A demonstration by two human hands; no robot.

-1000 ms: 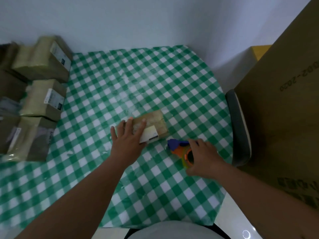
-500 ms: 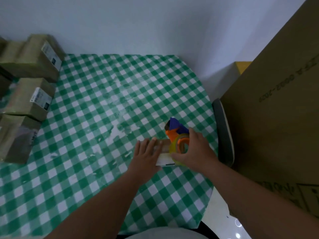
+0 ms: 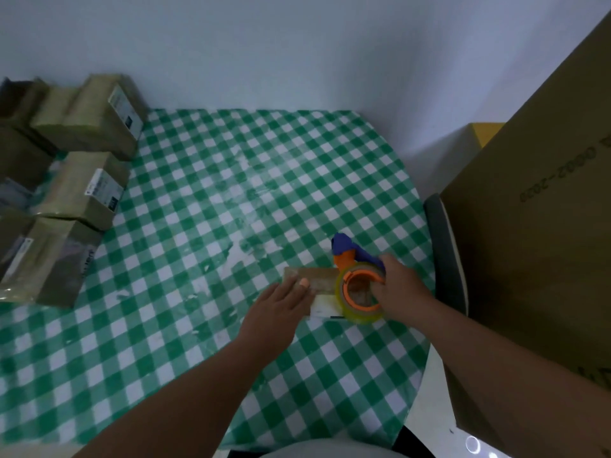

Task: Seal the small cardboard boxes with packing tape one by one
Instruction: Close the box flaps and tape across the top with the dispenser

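A small brown cardboard box point(image 3: 316, 280) with a white label lies on the green checked tablecloth point(image 3: 205, 209), near the table's right side. My left hand point(image 3: 281, 305) rests flat on its left half, fingers straight. My right hand point(image 3: 401, 292) grips a tape dispenser point(image 3: 358, 282) with an orange hub, a blue handle and a yellowish clear roll. The dispenser sits over the box's right end and hides it.
Several taped small boxes point(image 3: 82, 190) are stacked along the table's left edge. A big brown carton point(image 3: 535, 242) stands right of the table, with a dark chair back point(image 3: 444, 256) between them. A white wall runs behind.
The box has been pulled nearer to me and to the right. My right hand lifted the dispenser from beside the box onto its right end. The camera view shifted.
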